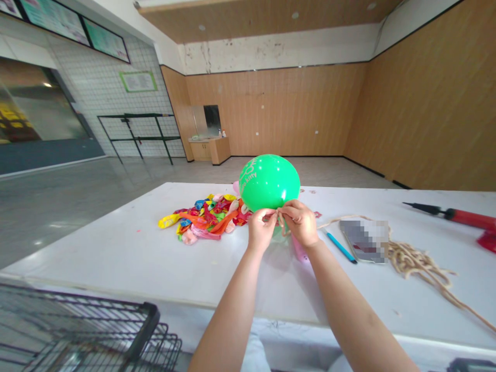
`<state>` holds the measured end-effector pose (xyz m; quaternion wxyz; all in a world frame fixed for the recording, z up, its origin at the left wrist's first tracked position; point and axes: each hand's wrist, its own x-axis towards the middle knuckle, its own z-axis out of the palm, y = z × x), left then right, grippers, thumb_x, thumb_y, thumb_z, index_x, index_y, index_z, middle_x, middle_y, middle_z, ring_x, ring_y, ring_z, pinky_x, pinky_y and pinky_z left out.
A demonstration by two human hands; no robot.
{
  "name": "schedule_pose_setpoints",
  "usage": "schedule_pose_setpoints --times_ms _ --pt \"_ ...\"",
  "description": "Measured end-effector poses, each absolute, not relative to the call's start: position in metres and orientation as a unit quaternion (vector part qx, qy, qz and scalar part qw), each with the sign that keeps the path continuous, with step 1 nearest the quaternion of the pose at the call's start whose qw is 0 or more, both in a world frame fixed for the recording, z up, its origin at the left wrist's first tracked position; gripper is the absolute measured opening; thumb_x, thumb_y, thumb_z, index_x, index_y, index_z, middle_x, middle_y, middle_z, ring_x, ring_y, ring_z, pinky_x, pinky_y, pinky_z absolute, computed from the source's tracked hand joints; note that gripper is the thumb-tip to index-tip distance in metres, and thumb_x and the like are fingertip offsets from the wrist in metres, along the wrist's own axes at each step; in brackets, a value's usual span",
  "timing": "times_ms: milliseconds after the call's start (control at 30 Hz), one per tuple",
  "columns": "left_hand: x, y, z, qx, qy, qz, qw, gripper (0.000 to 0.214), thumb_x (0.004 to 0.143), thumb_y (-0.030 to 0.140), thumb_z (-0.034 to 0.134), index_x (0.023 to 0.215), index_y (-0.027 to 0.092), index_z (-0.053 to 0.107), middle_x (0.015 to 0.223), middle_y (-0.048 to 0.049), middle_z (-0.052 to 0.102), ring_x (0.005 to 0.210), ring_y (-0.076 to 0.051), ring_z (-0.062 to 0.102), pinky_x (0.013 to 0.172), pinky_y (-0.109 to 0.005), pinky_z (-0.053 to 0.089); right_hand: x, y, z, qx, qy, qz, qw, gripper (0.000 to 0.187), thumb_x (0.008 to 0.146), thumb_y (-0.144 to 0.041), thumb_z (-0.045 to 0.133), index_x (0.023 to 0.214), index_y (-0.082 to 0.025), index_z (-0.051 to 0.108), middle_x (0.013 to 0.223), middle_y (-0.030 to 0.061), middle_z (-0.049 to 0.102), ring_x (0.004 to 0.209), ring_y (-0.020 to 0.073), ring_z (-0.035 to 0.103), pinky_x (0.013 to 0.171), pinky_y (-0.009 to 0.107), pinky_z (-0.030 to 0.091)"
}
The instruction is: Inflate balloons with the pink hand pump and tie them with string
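A green inflated balloon (270,182) with pale printing hovers over the white table, its neck end pointing down toward me. Just below it, my left hand (260,230) pinches at the balloon's neck. Beside it my right hand (300,222) is closed on a beige cord (281,222) at the same spot, fingertips nearly touching the left ones. From there the cord runs right across the table to a loose heap (416,258). Exactly how cord and neck cross is hidden by the fingers. Something pink (299,249) lies partly behind my right wrist.
Left of my hands is a pile of uninflated balloons (209,216) on the white table (155,263). To the right lie a blue pen (341,247), a blurred-out flat object (364,241) and a red and black hand pump (457,214). A black wire cart (89,325) stands at front left.
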<state>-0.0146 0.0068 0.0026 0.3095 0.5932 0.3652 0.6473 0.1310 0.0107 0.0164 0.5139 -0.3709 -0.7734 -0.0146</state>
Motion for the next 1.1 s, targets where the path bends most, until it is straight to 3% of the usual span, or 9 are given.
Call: schedule_pose_setpoints --times_ms 167,467,600,667,800,900,1100 --pt "-0.013 0.002 0.008 0.566 0.366 0.682 0.284 0.014 0.077 0.032 0.066 0.075 0.018 0.064 0.07 -0.0031 0.066 0.061 -0.015 0.062 0.061 -0.027 0.052 0.124 0.008 0.021 -0.377 -0.745 0.071 0.545 0.018 0.084 -0.026 0.057 0.08 -0.025 0.074 0.088 0.0051 0.068 0.079 0.0176 0.063 0.071 0.027 0.048" --pt "-0.011 0.009 0.004 0.45 0.367 0.726 0.369 0.021 0.074 0.034 0.068 0.079 0.016 0.056 0.074 -0.004 0.066 0.063 -0.015 0.064 0.057 -0.027 0.055 0.116 0.02 0.011 -0.395 -0.642 0.258 0.604 0.016 0.073 -0.033 0.062 0.07 -0.019 0.069 0.071 0.0048 0.067 0.067 0.0189 0.061 0.065 0.031 0.049" --pt "-0.013 0.007 0.003 0.516 0.371 0.691 0.345 0.023 0.076 0.03 0.066 0.097 0.019 0.063 0.076 -0.0031 0.066 0.062 -0.015 0.064 0.054 -0.026 0.054 0.11 0.019 0.011 -0.343 -0.596 0.392 0.612 0.016 0.072 -0.035 0.063 0.068 -0.019 0.065 0.066 0.0036 0.068 0.058 0.017 0.062 0.058 0.03 0.051" --pt "-0.015 0.005 0.002 0.561 0.377 0.667 0.315 0.025 0.079 0.028 0.063 0.102 0.021 0.068 0.086 -0.0058 0.068 0.068 -0.017 0.065 0.055 -0.027 0.054 0.109 0.017 0.014 -0.335 -0.581 0.406 0.621 0.014 0.071 -0.034 0.063 0.067 -0.02 0.063 0.062 0.0022 0.066 0.055 0.0158 0.061 0.057 0.029 0.051" --pt "-0.016 0.003 0.001 0.594 0.388 0.654 0.261 0.019 0.078 0.029 0.065 0.094 0.022 0.075 0.09 -0.0081 0.068 0.07 -0.019 0.065 0.054 -0.028 0.054 0.108 0.013 0.02 -0.331 -0.57 0.405 0.634 0.009 0.069 -0.03 0.062 0.068 -0.02 0.061 0.061 0.0008 0.064 0.053 0.0147 0.06 0.055 0.028 0.051" --pt "-0.016 0.003 0.0 0.586 0.401 0.657 0.253 0.018 0.079 0.031 0.065 0.092 0.021 0.074 0.088 -0.0082 0.069 0.066 -0.019 0.064 0.052 -0.029 0.053 0.108 0.009 0.024 -0.315 -0.566 0.41 0.642 0.006 0.068 -0.027 0.06 0.07 -0.021 0.059 0.06 0.0006 0.065 0.055 0.0151 0.061 0.054 0.027 0.05" --pt "-0.016 0.003 0.001 0.604 0.399 0.66 0.203 0.01 0.082 0.029 0.061 0.083 0.021 0.067 0.085 -0.0071 0.069 0.074 -0.019 0.064 0.063 -0.028 0.053 0.108 0.007 0.027 -0.31 -0.564 0.42 0.64 0.009 0.065 -0.027 0.065 0.068 -0.021 0.059 0.063 0.0004 0.066 0.056 0.0144 0.061 0.053 0.025 0.049"
